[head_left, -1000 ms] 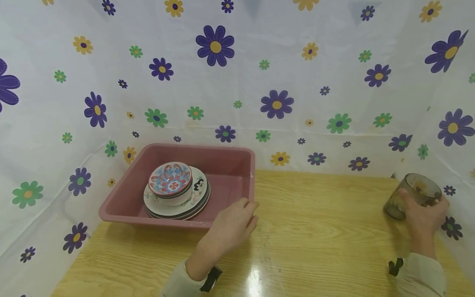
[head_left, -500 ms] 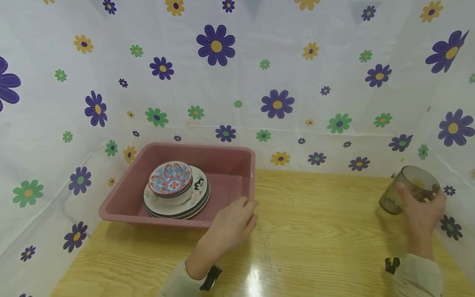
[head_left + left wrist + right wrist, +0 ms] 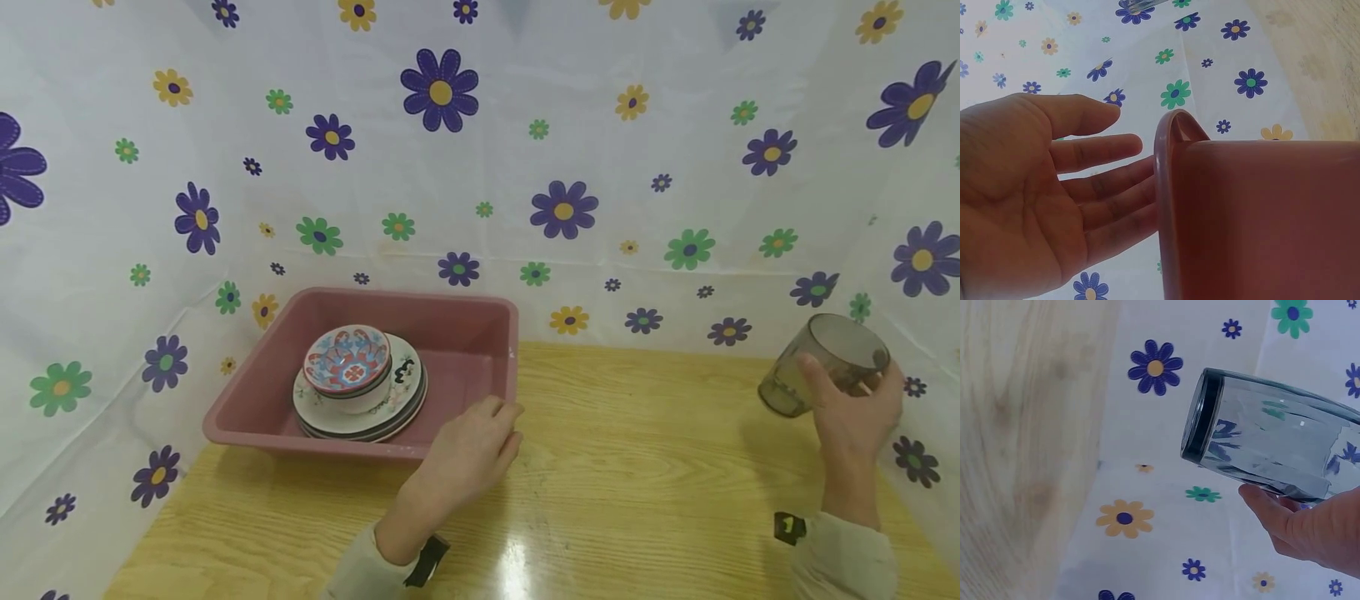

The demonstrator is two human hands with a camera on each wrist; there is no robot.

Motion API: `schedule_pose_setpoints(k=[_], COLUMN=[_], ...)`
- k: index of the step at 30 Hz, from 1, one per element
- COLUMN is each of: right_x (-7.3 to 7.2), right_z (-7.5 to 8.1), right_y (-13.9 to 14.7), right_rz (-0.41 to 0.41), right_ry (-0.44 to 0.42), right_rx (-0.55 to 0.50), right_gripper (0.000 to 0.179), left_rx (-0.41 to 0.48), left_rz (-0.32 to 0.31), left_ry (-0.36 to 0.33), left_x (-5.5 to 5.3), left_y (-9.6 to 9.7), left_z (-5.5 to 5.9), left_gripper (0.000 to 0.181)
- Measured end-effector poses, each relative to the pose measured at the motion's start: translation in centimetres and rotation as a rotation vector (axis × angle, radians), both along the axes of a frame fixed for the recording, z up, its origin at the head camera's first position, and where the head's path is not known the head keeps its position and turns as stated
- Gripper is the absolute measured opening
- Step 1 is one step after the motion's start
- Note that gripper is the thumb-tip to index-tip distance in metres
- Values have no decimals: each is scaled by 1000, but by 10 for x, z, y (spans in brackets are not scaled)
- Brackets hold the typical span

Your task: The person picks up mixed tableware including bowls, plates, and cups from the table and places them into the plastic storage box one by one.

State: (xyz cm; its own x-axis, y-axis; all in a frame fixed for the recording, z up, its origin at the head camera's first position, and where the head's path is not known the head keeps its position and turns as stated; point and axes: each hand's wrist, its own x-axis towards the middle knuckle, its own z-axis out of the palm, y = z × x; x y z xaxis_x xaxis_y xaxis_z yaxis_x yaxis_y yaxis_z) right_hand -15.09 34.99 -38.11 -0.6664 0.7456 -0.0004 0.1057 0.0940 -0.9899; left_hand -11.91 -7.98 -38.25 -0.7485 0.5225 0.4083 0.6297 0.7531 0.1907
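On the right in the head view, my right hand grips a smoky clear drinking glass. The glass is tilted, its mouth up and to the right, and appears raised off the table; its thick base shows in the right wrist view. My left hand is at the front right corner of a pink plastic basin. In the left wrist view, its fairly straight fingers reach the basin's rim, thumb apart. Inside the basin, a patterned bowl tops stacked bowls on several plates.
The wooden table spreads between the basin and the glass. A white flower-print sheet hangs behind and along both sides of the table, close to my right hand.
My right hand has lifted the glass up and slightly left, off the table. My left hand stays at the basin's corner, and the basin and dishes are where they were.
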Motion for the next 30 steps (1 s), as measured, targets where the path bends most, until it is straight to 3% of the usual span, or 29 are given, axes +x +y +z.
schedule_pose_setpoints(k=[9, 13, 16, 20, 26, 30], right_x=[6, 10, 13, 16, 20, 20], right_z=[10, 18, 25, 28, 23, 17], right_y=[-17, -25, -32, -40, -54, -63], right_rz=[-6, 4, 33, 56, 89, 122], right_ry=[56, 32, 29, 91, 100, 118], right_rx=[220, 218, 156, 109, 138, 216], right_gripper=[77, 79, 80, 78, 76, 73], left_rx=[12, 23, 38, 75, 205, 257], left_rz=[7, 9, 9, 13, 2, 11], left_ry=[-6, 2, 14, 23, 66, 109], left_x=[0, 0, 0, -1, -3, -4], left_y=[0, -1, -1, 0, 1, 3], left_z=[1, 1, 1, 1, 4, 4], left_gripper=[24, 24, 25, 26, 34, 37])
